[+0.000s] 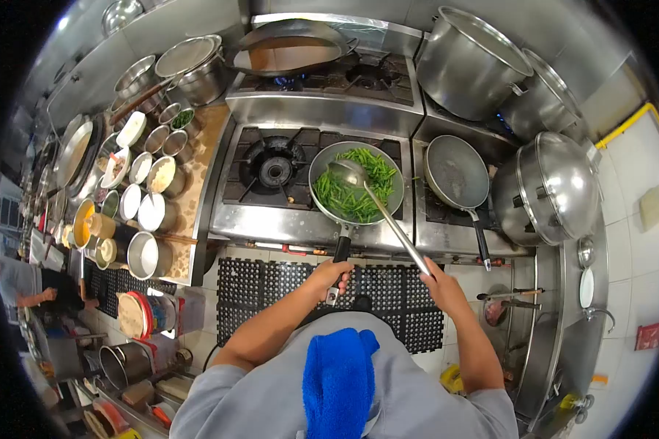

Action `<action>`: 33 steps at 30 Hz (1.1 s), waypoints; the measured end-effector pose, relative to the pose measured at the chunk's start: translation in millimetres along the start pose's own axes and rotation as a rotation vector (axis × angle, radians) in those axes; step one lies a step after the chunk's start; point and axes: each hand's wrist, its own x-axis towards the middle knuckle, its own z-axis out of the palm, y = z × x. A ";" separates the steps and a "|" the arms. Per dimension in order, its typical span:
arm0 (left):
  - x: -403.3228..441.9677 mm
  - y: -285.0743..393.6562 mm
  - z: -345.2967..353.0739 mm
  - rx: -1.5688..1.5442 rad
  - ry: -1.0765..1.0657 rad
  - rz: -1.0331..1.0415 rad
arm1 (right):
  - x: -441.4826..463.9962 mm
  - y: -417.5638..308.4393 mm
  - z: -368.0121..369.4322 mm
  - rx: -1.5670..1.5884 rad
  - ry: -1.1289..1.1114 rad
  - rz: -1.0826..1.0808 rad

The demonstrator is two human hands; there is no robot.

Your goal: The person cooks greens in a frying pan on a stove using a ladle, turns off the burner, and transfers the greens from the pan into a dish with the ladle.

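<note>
Forearms (274, 328) angle forward and inward from the short sleeves of a grey shirt (263, 395), both bare. The left hand (331, 279) is closed around the black handle (342, 249) of a round pan (317, 173), its fingers curled over the grip near the end. The right hand (443, 287), farther out to the side, has its fingers wrapped round the end of a long metal ladle (400, 235), which slants up and leftward into the pan. Its shiny, rounded bowl lies among slim, glossy green vegetable pieces (379, 173), spread in a loose tangle over the pan's smooth grey inside. The pan sits on the front range, just right of a bare burner (274, 170) with dark, ridged grates, above a brushed steel front edge (271, 228). A fluffy blue cloth (338, 380) lies on the shirt, and a black mat (263, 282) pierced with round holes covers part of the pale tiled floor.
</note>
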 end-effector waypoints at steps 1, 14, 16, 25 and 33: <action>1.7 1.5 -0.5 0.011 -0.005 -0.002 | -14.2 -0.7 -6.4 0.028 -0.028 0.027; 2.3 -3.7 -4.5 0.007 -0.016 0.005 | -36.7 31.2 -4.5 -0.021 -0.096 0.025; 4.0 -12.1 -7.2 0.005 -0.018 0.008 | -41.5 33.6 -17.8 -0.048 -0.100 0.017; 6.4 -9.8 -5.7 -0.030 0.011 -0.005 | 22.2 19.6 21.1 -0.105 0.230 -0.084; 5.5 -11.2 -5.7 -0.030 -0.011 0.019 | -6.5 28.5 -10.8 -0.064 -0.049 0.050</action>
